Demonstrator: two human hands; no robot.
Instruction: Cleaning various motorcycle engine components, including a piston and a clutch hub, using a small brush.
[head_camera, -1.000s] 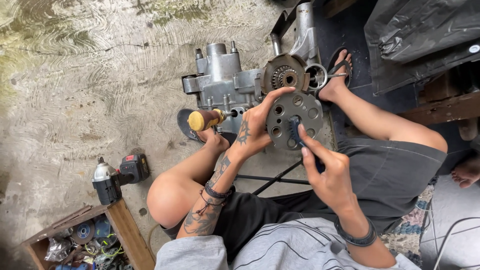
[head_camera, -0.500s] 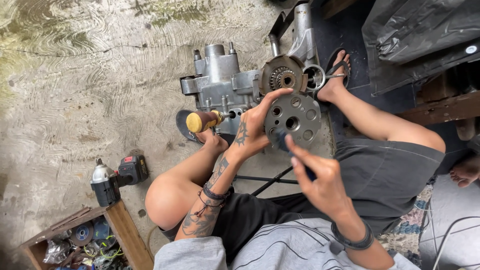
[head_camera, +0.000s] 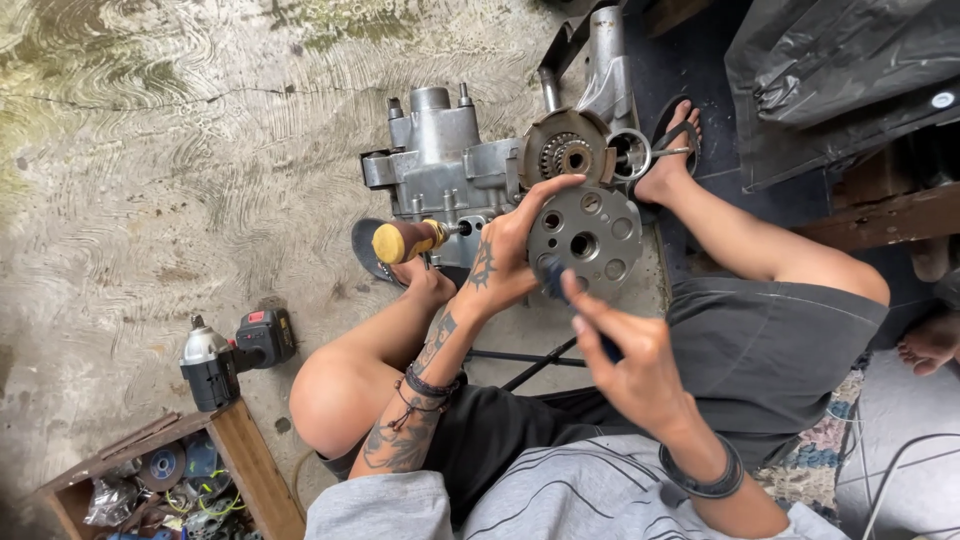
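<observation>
Head view, looking down on a person seated on a concrete floor (head_camera: 150, 150).

Left hand (head_camera: 505, 265): fingers spread and curled round the rim of a round grey perforated plate (head_camera: 590, 240), thumb low, fingertips at the top edge. The plate is held up off the floor, just in front of the engine case (head_camera: 445, 165) and just below the toothed hub (head_camera: 565, 152) on that case.

Right hand (head_camera: 625, 355): closed round a dark tool handle (head_camera: 560, 290), whose tip sits at the lower left edge of the plate. The kind of tool cannot be told; most of it is hidden by the fingers.

Risks, as judged:
- The plate is carried by one hand's fingertips only. A push from the tool could twist it out of the grip and drop it onto the bare foot (head_camera: 425, 280) or shin below.
- The tool tip points toward the left thumb; a slip off the plate edge would run it into that hand.
- A yellow-handled screwdriver (head_camera: 410, 240) juts out from the case close to the left wrist, so a jolt of the arm could knock it.

Room and edges:
- Tight. The knees bracket the work and the other foot (head_camera: 670, 160) rests beside the hub.
- Open floor lies to the left. A cordless impact wrench (head_camera: 235, 355) and a wooden box of parts (head_camera: 170, 470) stand well apart from the hands.
- A black plastic sheet (head_camera: 840, 80) closes off the right side.
</observation>
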